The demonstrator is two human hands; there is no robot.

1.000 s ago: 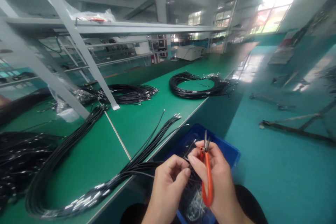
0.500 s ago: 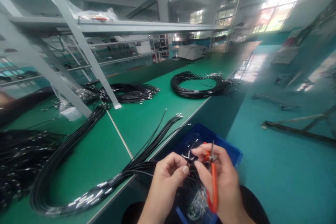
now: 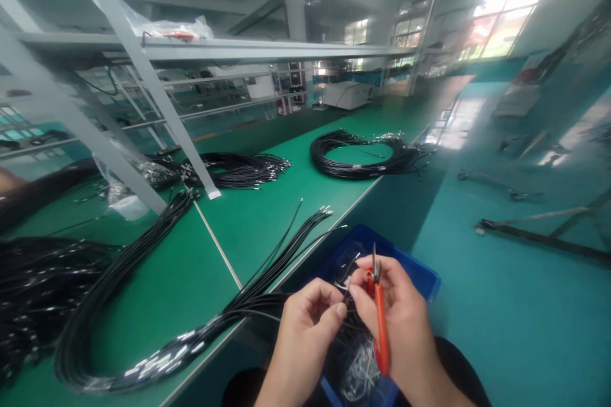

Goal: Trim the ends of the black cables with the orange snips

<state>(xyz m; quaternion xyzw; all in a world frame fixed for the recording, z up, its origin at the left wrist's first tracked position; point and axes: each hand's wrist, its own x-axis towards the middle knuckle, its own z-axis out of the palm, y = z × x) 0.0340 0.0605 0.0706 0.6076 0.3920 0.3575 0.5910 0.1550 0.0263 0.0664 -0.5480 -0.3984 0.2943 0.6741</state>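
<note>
Over a blue bin (image 3: pixel 422 270), my left hand (image 3: pixel 305 331) pinches the end of a black cable between thumb and forefinger. The tail of a cable bundle (image 3: pixel 248 305) runs from the bench edge to behind this hand. My right hand (image 3: pixel 405 318) holds orange-handled snips (image 3: pixel 381 331) against the palm, blades pointing up. Its thumb and forefinger are pinched at the cable end, close to my left fingertips. A small pale strand shows there; its exact kind is hard to make out. Clear and whitish scraps (image 3: pixel 360 372) lie in the bin below.
The green bench (image 3: pixel 229 222) carries a coiled cable bundle (image 3: pixel 353 172), another coil (image 3: pixel 238 168) behind the shelf post (image 3: pixel 167 108), and a dark cable heap (image 3: pixel 52 286) at left. Part of another person's arm (image 3: pixel 9 181) shows at the far left. A wheeled stand (image 3: pixel 539 235) is on the floor.
My right hand has moved slightly left, closer to my left fingertips, and the snips have turned more upright. My left hand keeps its pinch almost in place.
</note>
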